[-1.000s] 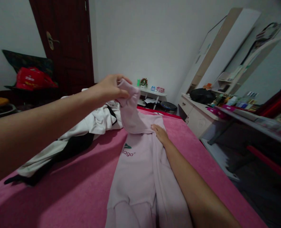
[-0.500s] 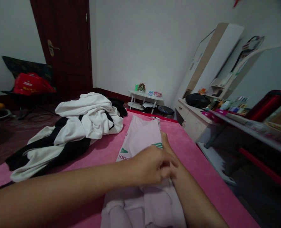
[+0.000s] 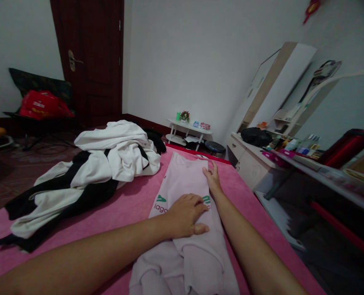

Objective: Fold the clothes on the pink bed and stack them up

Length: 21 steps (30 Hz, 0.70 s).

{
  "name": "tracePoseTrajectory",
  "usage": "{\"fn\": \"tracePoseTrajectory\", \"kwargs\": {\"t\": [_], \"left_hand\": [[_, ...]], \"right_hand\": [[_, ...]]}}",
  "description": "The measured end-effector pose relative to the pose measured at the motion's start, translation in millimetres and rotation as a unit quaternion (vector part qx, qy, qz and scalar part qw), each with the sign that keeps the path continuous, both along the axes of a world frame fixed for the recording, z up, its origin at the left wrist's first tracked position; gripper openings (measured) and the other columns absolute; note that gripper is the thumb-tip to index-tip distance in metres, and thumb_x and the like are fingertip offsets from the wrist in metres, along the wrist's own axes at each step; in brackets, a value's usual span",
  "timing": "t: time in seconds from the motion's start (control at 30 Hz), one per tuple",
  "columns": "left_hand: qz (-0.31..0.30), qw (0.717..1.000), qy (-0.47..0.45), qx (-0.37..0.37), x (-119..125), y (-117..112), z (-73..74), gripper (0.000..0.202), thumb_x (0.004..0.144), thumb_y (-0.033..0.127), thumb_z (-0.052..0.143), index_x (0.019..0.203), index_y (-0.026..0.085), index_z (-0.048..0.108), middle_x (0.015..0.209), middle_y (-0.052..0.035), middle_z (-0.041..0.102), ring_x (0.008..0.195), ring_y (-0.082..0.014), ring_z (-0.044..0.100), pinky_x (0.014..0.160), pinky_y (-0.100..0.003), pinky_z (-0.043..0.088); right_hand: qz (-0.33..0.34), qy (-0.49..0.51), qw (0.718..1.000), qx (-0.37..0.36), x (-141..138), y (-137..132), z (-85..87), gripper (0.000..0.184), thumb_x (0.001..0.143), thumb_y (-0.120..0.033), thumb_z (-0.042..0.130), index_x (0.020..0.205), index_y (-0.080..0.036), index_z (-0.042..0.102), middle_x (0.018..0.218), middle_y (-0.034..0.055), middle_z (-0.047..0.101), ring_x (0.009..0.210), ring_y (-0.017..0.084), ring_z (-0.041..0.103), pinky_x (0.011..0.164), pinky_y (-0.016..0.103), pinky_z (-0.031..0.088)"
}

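Note:
A pale pink sweatshirt (image 3: 188, 176) with green and dark lettering lies folded into a long strip on the pink bed cover (image 3: 133, 200). Its near end is bunched where sleeves or hem overlap; which of them I cannot tell. My left hand (image 3: 188, 216) rests on the middle of the garment, palm down, fingers loosely spread. Farther up, my right hand (image 3: 212, 178) lies along the garment's right edge near its far end, thumb on the cloth and fingers apart.
A heap of white and black clothes (image 3: 117, 159) lies on the bed to the left. Beyond the bed stand a small white table (image 3: 189, 125) and a round stool (image 3: 215, 146). A cluttered dresser (image 3: 252, 157) is at the right. A red bag (image 3: 43, 105) sits on a chair by the door.
My left hand has moved slightly left and opened out flat on the sweatshirt. My right hand, mostly hidden before, now shows at the right edge. The view has shifted a little.

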<state>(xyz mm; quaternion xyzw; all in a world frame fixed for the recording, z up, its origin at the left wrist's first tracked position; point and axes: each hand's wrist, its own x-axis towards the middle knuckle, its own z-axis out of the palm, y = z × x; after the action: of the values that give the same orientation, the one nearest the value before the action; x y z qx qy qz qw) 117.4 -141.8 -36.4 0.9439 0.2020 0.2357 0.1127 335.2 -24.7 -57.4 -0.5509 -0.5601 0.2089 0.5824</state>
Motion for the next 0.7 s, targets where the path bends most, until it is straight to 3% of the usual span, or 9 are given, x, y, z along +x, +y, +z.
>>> {"fn": "tracePoseTrajectory", "kwargs": {"t": [0.13,0.23,0.3,0.37,0.47,0.6,0.7], "left_hand": [[-0.003,1.0,-0.009,-0.004,1,1,2.4,0.051,0.079,0.055,0.062,0.117,0.021,0.059,0.113,-0.0081,0.058,0.105,-0.0255,0.053,0.092,-0.038,0.043],[-0.008,1.0,-0.006,-0.002,0,0,0.9,0.048,0.08,0.053,0.063,0.117,0.022,0.058,0.115,-0.0076,0.056,0.107,-0.0253,0.052,0.094,-0.038,0.042],[-0.013,1.0,-0.006,-0.004,0,0,0.2,0.047,0.081,0.052,0.062,0.117,0.022,0.058,0.117,-0.0077,0.056,0.108,-0.0251,0.052,0.095,-0.038,0.041],[-0.024,1.0,-0.006,-0.007,-1,0,0.3,0.047,0.083,0.052,0.059,0.119,0.021,0.057,0.12,-0.0083,0.056,0.11,-0.0251,0.052,0.097,-0.038,0.04],[-0.057,0.998,0.005,-0.014,-5,-1,1.7,0.05,0.087,0.052,0.055,0.125,0.019,0.055,0.129,-0.0106,0.054,0.12,-0.0265,0.049,0.103,-0.04,0.036],[-0.115,0.991,0.054,-0.036,-17,-6,4.7,0.056,0.089,0.056,0.05,0.136,0.024,0.05,0.151,-0.0109,0.035,0.14,-0.03,0.029,0.114,-0.049,0.019],[-0.147,0.984,0.071,-0.076,-28,-13,6.5,0.05,0.092,0.051,0.048,0.137,0.03,0.048,0.155,-0.0054,0.028,0.145,-0.0271,0.017,0.116,-0.051,0.01]], "right_hand": [[0.054,0.006,0.998,-0.027,-6,23,27.5,0.073,0.067,-0.039,0.071,0.135,-0.024,0.049,0.123,0.0068,0.06,0.103,0.023,0.061,0.089,0.035,0.05],[0.045,-0.068,0.99,-0.116,-4,40,34.2,0.065,0.079,-0.044,0.059,0.14,-0.025,0.044,0.132,0.0073,0.056,0.109,0.022,0.06,0.093,0.036,0.049],[0.029,-0.139,0.974,-0.174,-1,45,26.4,0.061,0.086,-0.048,0.049,0.142,-0.025,0.041,0.14,0.0085,0.049,0.122,0.024,0.053,0.102,0.041,0.043],[0.013,-0.194,0.958,-0.212,0,45,12.6,0.06,0.087,-0.051,0.048,0.14,-0.023,0.044,0.149,0.0107,0.039,0.137,0.03,0.034,0.111,0.055,0.026],[-0.002,-0.255,0.937,-0.241,1,40,-5.3,0.064,0.086,-0.053,0.05,0.142,-0.021,0.042,0.156,0.0122,0.022,0.145,0.035,0.007,0.109,0.067,-0.001],[0.015,-0.313,0.919,-0.241,4,25,-12.2,0.066,0.09,-0.058,0.042,0.145,-0.022,0.038,0.158,0.0085,0.017,0.145,0.033,0.006,0.113,0.06,0.003],[0.039,-0.355,0.91,-0.21,11,1,-12.3,0.061,0.092,-0.056,0.039,0.143,-0.024,0.041,0.155,0.0046,0.026,0.145,0.028,0.013,0.117,0.051,0.01]]}}
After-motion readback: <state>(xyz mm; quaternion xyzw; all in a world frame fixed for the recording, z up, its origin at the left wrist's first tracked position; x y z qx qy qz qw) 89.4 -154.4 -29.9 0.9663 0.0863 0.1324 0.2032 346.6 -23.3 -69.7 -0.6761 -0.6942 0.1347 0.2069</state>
